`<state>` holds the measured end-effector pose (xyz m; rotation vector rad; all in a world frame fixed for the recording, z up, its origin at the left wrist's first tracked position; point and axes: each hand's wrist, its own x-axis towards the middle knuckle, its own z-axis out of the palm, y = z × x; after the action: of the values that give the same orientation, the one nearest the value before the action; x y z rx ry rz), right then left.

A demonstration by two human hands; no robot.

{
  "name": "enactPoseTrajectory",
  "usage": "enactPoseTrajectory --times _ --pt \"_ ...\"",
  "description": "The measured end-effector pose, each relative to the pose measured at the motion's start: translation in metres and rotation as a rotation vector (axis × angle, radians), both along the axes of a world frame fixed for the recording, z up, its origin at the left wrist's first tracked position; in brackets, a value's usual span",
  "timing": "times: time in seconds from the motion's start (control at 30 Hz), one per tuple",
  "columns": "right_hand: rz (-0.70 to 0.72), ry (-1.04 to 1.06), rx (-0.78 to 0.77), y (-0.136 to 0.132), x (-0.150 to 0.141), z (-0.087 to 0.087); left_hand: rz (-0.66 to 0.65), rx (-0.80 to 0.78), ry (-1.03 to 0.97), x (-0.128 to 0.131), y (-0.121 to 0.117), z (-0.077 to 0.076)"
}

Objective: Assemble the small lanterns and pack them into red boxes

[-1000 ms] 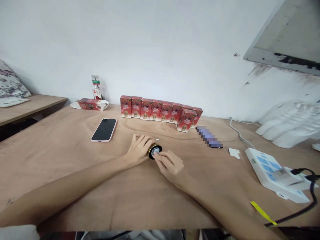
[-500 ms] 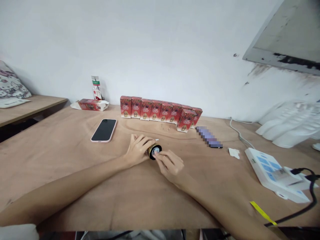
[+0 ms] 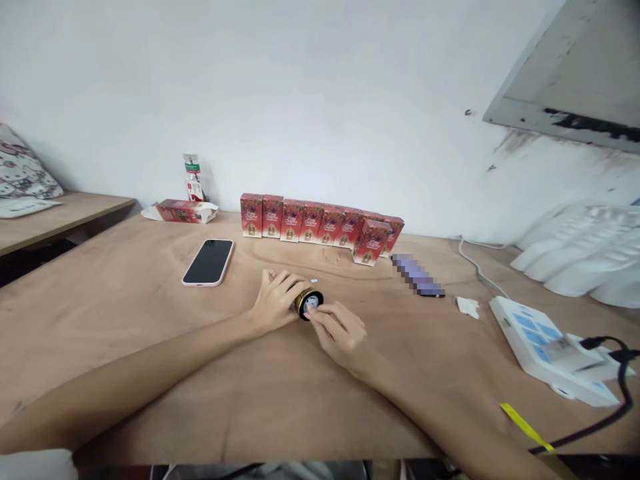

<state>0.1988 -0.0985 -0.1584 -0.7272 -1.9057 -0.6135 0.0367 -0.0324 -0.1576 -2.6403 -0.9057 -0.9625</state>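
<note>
My left hand (image 3: pixel 280 297) is wrapped around a small round object (image 3: pixel 301 308), gold on its side with a black rim. The object lies tipped over on the wooden table, its open end turned towards me and to the right. Inside the black rim sits a pale bluish-white disc (image 3: pixel 311 301). Thumb and fingers of my right hand (image 3: pixel 343 331) are pinched together at this disc; whether something small is between them I cannot make out. Most of the object's body is covered by my left hand. Just behind it rests a tiny white scrap (image 3: pixel 314 281).
Several red boxes (image 3: pixel 291 221) stand in a row at the wall. Left are a phone (image 3: pixel 208 263), an opened red carton (image 3: pixel 180 211) and a clear packet (image 3: pixel 193 179). On the right are a pixelated purple item (image 3: pixel 417 275), crumpled tissue (image 3: pixel 467 307) and a power strip (image 3: pixel 545 347) with cables.
My right fingertips have shifted very slightly down and left at the disc, so more of its pale face shows. My left hand keeps its hold on the round object.
</note>
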Motion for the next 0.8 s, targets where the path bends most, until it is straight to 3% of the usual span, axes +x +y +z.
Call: enactPoseTrajectory --times 0.6,0.8 --pt "0.031 -0.029 -0.019 0.0034 0.0031 -0.0037 -0.050 0.001 -0.012 0.0013 0.0020 0.0001" --pt "-0.005 -0.072 -0.004 0.0073 0.0037 -0.0052 -0.001 -0.014 -0.034 0.0012 0.0033 -0.0002"
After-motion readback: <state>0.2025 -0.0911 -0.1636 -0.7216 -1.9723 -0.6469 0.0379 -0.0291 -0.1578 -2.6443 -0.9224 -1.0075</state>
